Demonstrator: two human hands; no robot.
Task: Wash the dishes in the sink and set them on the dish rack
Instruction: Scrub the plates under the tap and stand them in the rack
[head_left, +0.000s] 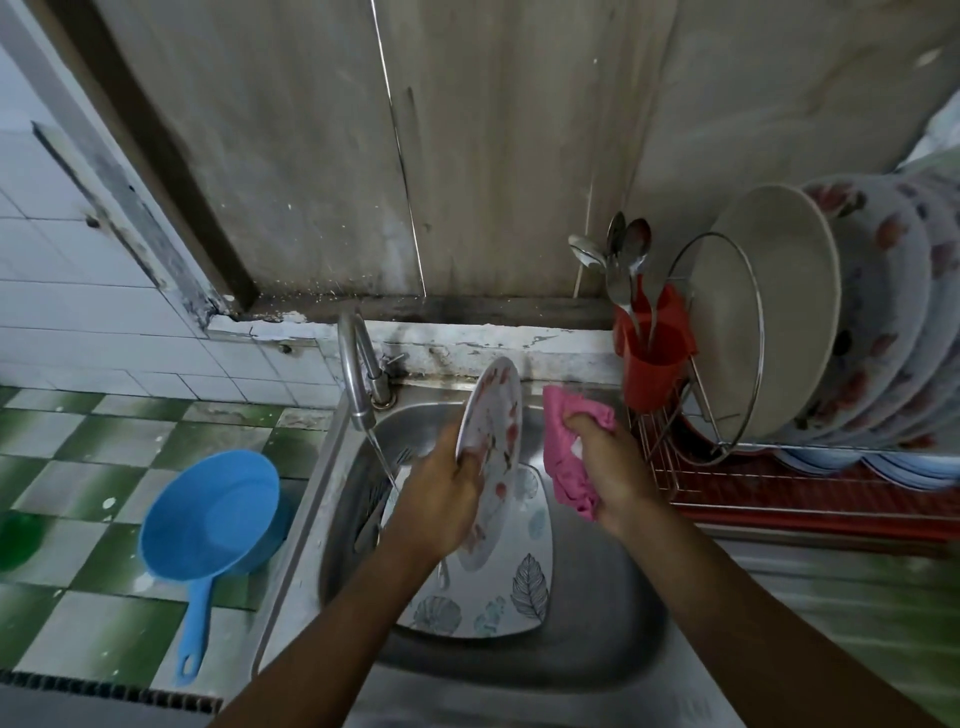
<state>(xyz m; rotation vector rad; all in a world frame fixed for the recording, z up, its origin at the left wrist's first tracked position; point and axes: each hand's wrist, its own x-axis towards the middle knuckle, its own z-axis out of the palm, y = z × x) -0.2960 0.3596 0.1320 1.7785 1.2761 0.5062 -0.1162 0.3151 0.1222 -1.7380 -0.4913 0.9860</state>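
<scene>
My left hand (441, 499) grips a round plate with red flower print (493, 431), held on edge above the steel sink (613, 613). Just right of the plate, my right hand (608, 467) clutches a bunched pink cloth (566, 447), a small gap apart from it. A thin stream of water falls from the tap (358, 374) left of the plate. In the basin lies a white plate with leaf print (519, 582), with dark utensils (374, 509) beside it. At the right, the wire dish rack (727, 467) holds several plates (779, 322) standing upright.
A red cutlery cup (654, 364) with spoons hangs at the rack's left end. A blue plastic dipper (208, 525) lies on the green and white tiled floor left of the sink. Behind the sink is a stained wall and ledge.
</scene>
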